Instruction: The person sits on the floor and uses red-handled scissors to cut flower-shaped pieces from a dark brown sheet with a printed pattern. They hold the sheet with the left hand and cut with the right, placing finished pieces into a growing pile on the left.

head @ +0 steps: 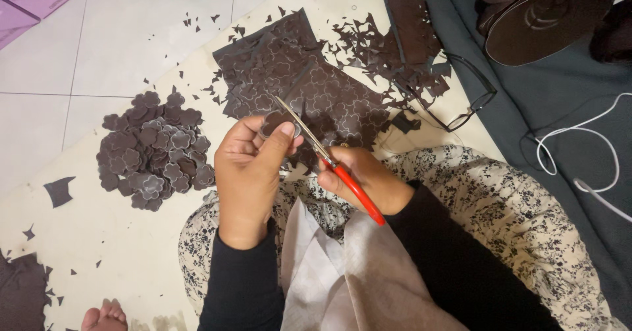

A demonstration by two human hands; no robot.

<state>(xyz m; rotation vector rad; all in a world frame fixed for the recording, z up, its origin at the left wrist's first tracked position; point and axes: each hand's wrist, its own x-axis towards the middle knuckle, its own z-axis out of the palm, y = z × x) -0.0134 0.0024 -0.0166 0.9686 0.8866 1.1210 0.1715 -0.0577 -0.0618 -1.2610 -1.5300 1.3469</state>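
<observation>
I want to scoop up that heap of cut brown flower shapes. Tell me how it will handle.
The pile of flower cutouts probably scatters if pushed: the pieces lie loose and overlapping. Each looks thin, flat and likely light. They may flex, since the sheet they match lies limp.

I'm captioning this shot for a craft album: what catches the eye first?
At centre, the right hand works red-handled scissors on a small brown piece pinched in the left hand. To the left, a heap of cut brown flower shapes lies on the cream mat.
</observation>
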